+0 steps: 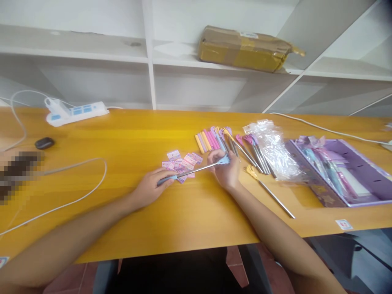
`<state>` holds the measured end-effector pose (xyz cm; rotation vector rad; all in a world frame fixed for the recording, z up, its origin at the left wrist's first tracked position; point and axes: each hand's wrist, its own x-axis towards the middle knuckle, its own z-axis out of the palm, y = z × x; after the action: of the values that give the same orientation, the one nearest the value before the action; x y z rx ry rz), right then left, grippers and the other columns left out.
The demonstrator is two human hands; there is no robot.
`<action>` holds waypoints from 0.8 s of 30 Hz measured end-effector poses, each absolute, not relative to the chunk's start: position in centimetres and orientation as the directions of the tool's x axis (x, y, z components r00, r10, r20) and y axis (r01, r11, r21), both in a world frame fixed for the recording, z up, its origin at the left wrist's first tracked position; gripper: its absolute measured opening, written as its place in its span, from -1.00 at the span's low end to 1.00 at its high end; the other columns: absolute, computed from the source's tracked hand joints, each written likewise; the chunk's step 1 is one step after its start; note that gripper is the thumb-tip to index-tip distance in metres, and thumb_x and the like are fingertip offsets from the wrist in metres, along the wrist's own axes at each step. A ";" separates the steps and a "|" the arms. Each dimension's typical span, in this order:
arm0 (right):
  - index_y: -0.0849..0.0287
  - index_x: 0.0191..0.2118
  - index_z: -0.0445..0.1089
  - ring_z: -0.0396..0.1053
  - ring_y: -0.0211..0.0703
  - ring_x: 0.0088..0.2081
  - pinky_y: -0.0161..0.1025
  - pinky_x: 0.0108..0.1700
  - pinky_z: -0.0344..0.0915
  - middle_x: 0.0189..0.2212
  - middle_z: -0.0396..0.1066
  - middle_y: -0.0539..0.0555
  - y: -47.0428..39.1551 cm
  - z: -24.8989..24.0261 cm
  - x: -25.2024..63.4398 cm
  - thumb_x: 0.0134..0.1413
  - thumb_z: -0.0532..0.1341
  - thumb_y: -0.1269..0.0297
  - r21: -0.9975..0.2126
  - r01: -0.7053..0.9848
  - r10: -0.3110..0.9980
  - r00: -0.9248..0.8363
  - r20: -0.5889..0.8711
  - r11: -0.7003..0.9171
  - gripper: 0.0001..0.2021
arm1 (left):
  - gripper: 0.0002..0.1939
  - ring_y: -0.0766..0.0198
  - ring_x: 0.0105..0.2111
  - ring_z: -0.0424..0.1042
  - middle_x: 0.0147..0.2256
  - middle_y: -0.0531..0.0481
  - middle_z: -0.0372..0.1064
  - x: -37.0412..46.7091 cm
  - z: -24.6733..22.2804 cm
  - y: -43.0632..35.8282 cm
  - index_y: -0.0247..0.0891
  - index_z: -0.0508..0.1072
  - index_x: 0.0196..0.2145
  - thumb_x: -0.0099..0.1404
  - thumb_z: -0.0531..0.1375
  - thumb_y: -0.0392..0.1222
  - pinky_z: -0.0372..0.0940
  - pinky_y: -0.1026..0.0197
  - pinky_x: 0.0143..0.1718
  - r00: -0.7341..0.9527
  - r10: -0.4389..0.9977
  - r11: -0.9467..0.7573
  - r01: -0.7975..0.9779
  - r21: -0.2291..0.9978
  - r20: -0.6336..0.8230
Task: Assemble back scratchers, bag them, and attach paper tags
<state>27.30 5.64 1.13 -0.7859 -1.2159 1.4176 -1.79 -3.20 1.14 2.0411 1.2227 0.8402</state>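
Observation:
A back scratcher (pixel 200 168) with a metal rod, a light blue handle and a light blue claw head is held across my two hands. My left hand (pixel 151 183) is closed round its handle. My right hand (pixel 226 169) has its fingers closed about the claw end. Beneath the rod lie several small pink and purple printed cards (pixel 186 161). Beyond my right hand are several coloured handle sleeves (pixel 206 141) and several metal rods with claw heads (pixel 255 153). One rod with a yellow claw (pixel 272 194) lies apart, to the right of my right wrist.
Clear plastic bags (pixel 272 149) lie beside a purple box (pixel 367 163) holding packaged items. A white power strip (pixel 79 113) and a small black case (pixel 44 143) lie at the left, near a white cable (pixel 76 200). A taped brown parcel (pixel 245 49) sits on the shelf.

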 end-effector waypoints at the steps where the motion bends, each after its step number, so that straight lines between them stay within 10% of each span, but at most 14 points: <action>1: 0.19 -0.41 0.47 0.17 -0.23 -0.58 -0.25 -0.50 0.08 -0.57 0.26 0.06 5.6 1.2 27.3 0.32 -0.01 -0.28 -0.954 -0.289 0.962 -0.228 0.149 0.079 -0.37 | -0.67 0.08 0.04 0.56 0.04 -0.10 0.59 -1.8 1.2 -3.2 -0.12 0.57 0.15 0.60 0.14 0.00 0.41 0.05 0.11 0.375 0.903 -0.390 0.515 0.763 0.209; 24: 0.18 -0.43 0.44 0.20 -0.24 -0.58 -0.25 -0.51 0.13 -0.53 0.30 0.08 4.5 1.0 26.1 0.27 0.05 -0.44 -0.964 -0.257 0.940 -0.309 0.147 0.067 -0.29 | -0.75 0.12 -0.02 0.58 -0.02 -0.06 0.61 -1.7 1.6 -3.4 -0.15 0.56 0.05 0.58 0.16 -0.03 0.39 0.11 0.04 0.368 0.903 -0.393 0.493 0.776 0.224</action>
<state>26.12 4.54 0.99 -0.7701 -1.3028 1.4662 -1.68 -3.38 1.63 2.0249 1.2021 0.8716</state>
